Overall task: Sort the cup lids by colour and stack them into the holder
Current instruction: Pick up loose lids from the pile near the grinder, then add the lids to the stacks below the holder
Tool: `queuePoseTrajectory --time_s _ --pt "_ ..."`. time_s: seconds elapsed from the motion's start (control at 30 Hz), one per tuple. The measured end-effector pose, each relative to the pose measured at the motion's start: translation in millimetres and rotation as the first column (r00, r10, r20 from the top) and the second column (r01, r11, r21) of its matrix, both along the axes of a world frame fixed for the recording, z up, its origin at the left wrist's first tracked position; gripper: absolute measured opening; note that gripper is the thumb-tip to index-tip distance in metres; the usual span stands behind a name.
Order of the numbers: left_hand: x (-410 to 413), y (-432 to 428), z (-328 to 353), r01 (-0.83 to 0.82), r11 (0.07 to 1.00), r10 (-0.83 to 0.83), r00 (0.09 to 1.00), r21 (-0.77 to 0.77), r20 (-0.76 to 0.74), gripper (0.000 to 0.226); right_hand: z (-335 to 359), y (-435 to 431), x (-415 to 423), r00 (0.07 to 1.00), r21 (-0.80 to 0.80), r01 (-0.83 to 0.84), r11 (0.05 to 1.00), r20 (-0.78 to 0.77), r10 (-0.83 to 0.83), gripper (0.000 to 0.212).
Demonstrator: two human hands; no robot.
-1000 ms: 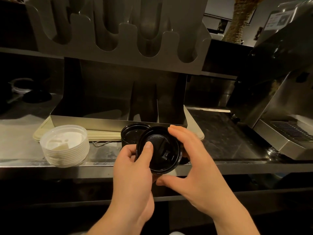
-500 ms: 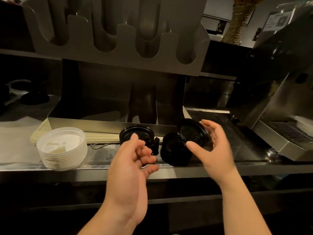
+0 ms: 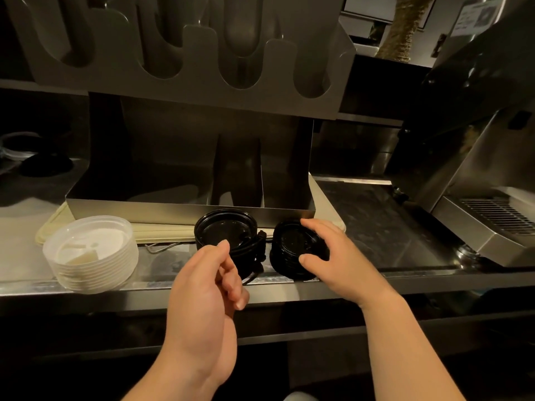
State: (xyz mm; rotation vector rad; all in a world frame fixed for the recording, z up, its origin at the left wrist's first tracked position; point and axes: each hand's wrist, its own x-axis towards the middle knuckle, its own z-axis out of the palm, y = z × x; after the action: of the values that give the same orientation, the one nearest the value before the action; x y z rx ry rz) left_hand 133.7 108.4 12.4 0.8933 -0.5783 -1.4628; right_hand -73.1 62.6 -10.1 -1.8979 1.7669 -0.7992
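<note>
Two piles of black cup lids stand on the steel counter in front of the metal lid holder. My right hand grips the top of the right black pile, fingers curled over its rim. The left black pile sits untidily, lids tilted. My left hand hovers just in front of it, fingers loosely curled, holding nothing. A neat stack of white lids stands at the left near the counter's front edge.
A cream tray lies under the holder. Above hangs a slotted cup dispenser. A steel machine with a drip grille fills the right side. Dark and clear lids lie at the far left back.
My right hand has carried the black lid from both hands down onto the right black pile. My left hand let go and drew back, fingers curling loosely.
</note>
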Motion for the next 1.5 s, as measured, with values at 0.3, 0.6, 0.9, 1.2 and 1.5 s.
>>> queuePoseTrajectory --time_s 0.3,0.6,0.9,1.2,1.5 --pt "5.8 -1.7 4.0 0.019 0.999 -0.019 1.0 -0.03 -0.011 0.027 6.3 1.8 10.2 0.993 0.072 0.056 0.996 0.104 -0.063 0.089" --pt "37.4 -2.8 3.9 -0.028 1.0 0.028 0.998 -0.006 -0.054 0.034 5.6 -5.0 38.7 0.948 -0.136 0.185 0.973 -0.238 -0.213 0.056" --pt "133.0 1.3 30.4 -0.186 0.974 0.182 0.983 -0.129 -0.037 0.035 53.5 13.9 122.7 0.958 -0.598 0.288 0.748 0.17 -0.232 0.012" --pt "283.6 -17.1 16.7 -0.31 0.879 0.459 0.757 -0.362 0.465 0.023 47.2 -5.2 349.1 0.928 -0.416 -0.329 0.848 0.024 0.372 0.007" --pt "435.7 -54.1 -21.0 -0.42 0.868 0.163 -0.263 -0.265 0.951 0.046 13.4 -86.9 499.6 0.915 -0.088 -0.404 0.911 -0.066 0.399 0.036"
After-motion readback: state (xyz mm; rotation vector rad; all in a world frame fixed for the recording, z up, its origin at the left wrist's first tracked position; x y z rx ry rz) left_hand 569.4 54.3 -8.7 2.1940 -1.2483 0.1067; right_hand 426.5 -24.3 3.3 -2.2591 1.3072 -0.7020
